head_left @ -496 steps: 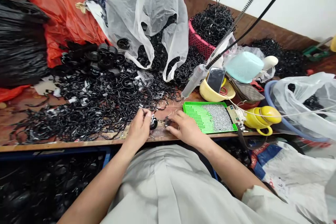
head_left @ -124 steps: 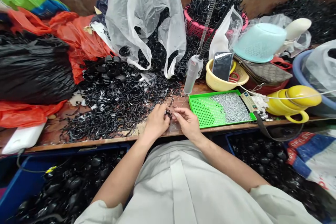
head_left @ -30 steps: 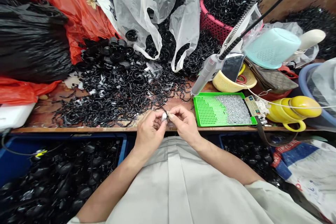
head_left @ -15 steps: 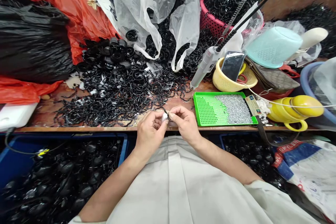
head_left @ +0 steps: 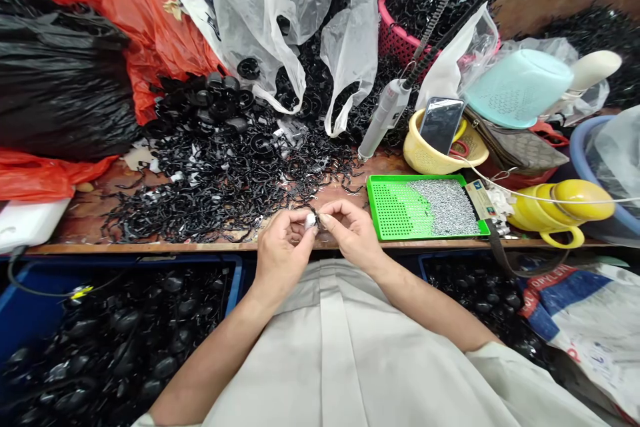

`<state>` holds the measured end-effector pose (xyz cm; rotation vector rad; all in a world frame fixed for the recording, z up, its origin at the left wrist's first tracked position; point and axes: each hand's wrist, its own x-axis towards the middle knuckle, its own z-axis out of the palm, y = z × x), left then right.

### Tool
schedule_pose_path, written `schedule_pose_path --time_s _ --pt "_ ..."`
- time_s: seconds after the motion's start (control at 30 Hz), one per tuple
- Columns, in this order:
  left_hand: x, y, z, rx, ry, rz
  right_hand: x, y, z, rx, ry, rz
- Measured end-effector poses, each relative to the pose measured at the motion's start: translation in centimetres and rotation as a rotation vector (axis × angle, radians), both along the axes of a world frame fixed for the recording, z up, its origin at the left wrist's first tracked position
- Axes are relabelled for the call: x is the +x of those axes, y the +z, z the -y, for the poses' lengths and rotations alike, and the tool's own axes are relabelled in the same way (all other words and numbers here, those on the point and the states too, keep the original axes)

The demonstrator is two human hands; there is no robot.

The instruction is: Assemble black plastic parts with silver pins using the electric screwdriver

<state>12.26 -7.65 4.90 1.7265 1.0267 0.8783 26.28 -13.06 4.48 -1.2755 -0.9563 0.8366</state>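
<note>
Close together at the table's front edge, both hands work on one small item. My left hand (head_left: 285, 250) is closed, pinching a small white piece (head_left: 311, 220) between thumb and fingers. My right hand (head_left: 353, 233) is closed too, its thumb and forefinger pinched on a thin black strip (head_left: 316, 212) that meets the white piece. Fingertips hide most of the join. Just beyond the hands spreads a heap of black strips (head_left: 215, 180) with white bits among them. Right of my right hand lies a green perforated tray (head_left: 395, 213) of tiny silvery metal parts.
An electric screwdriver (head_left: 385, 117) hangs tip-down from a spring, behind the tray. A yellow basket (head_left: 417, 153) holds a phone (head_left: 441, 123). A yellow flask (head_left: 543, 207) lies at right. Below the table edge, blue bins (head_left: 235, 280) hold black parts. Plastic bags (head_left: 250, 13) stand behind.
The hanging screwdriver has swung slightly left. Both hands have shifted a little to the left in view, still pinching the same small pieces.
</note>
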Motion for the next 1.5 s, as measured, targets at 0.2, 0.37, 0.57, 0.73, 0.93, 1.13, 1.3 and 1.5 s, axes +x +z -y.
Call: schedule_pose_path --time_s 0.2,0.37,0.57,0.73,0.93,1.13,1.3,1.5 --pt "0.1 0.3 0.1 0.089 0.012 -0.08 -0.2 0.0 0.0 0.0 0.007 -0.01" --pt "-0.1 0.8 0.0 0.124 -0.012 -0.098 -0.3 -0.1 0.1 0.026 0.007 -0.031" --pt "-0.9 0.8 -0.7 -0.047 -0.227 -0.062 0.7 0.7 0.5 0.016 0.074 0.261" --pt "-1.5 0.8 -0.4 -0.22 -0.349 -0.009 2.3 1.8 0.7 -0.053 0.368 0.402" --pt "-1.9 1.3 0.2 -0.17 -0.326 -0.073 2.4 1.1 0.1 -0.159 0.385 0.329" --pt "-1.3 0.7 -0.7 -0.35 -0.206 0.073 1.4 -0.1 -0.3 -0.019 0.249 0.394" --pt "0.2 0.3 -2.7 -0.684 -0.05 0.302 0.8 -0.3 -0.8 0.171 0.22 0.938" --pt "1.6 0.2 -3.4 -0.716 -0.029 0.316 0.3 -1.3 -1.5 0.201 -0.015 1.086"
